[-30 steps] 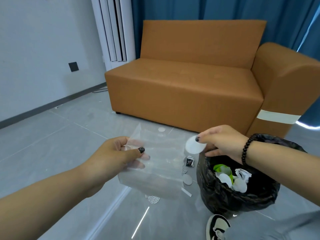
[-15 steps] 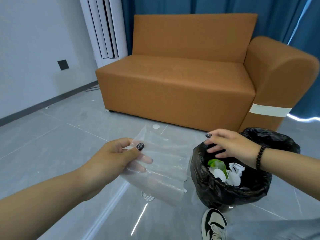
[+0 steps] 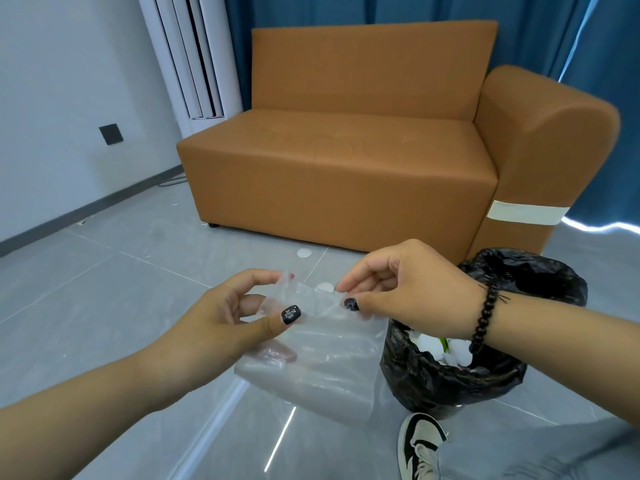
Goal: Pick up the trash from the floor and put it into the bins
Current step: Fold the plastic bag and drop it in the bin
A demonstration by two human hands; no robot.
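A clear plastic bag point(image 3: 322, 362) hangs in front of me over the grey floor. My left hand point(image 3: 225, 320) grips its upper left edge, thumb on top. My right hand point(image 3: 408, 289) pinches the bag's upper right edge between thumb and forefinger. Just right of the bag stands a bin lined with a black bag point(image 3: 491, 372); white round pads and a green scrap point(image 3: 446, 351) lie inside it. Two white round pads lie on the floor: one point(image 3: 304, 252) near the sofa, another point(image 3: 325, 286) partly hidden behind the bag.
An orange sofa point(image 3: 346, 161) stands ahead, with blue curtains behind it. A white standing air conditioner point(image 3: 194, 60) is at its left. My shoe point(image 3: 420, 445) and grey trouser leg sit at the bottom right, beside the bin.
My right hand dropped the white round pad into the bin, then moved left and took hold of the bag's right edge. The left hand kept its hold on the bag.
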